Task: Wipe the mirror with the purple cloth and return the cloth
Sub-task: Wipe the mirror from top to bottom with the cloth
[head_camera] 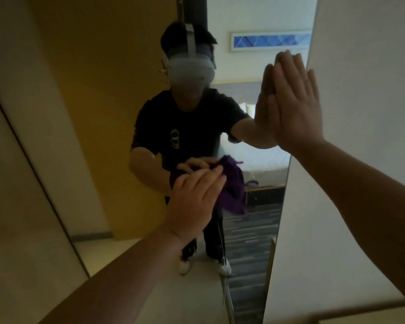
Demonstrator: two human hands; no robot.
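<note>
A tall mirror (117, 94) fills the middle of the head view, set in a wall. My left hand (194, 202) presses a crumpled purple cloth (232, 192) flat against the glass at about waist height; the cloth bunches out to the right of my fingers. My right hand (295, 106) lies flat and open on the glass near the mirror's right edge, fingers pointing up, holding nothing. The mirror shows a person's reflection with a headset, both arms reaching to the glass.
A pale wall panel (360, 183) borders the mirror on the right, another pale panel (21, 183) with a dark seam on the left. The reflection shows a bed, a framed blue picture (269, 40), striped carpet and a wooden door.
</note>
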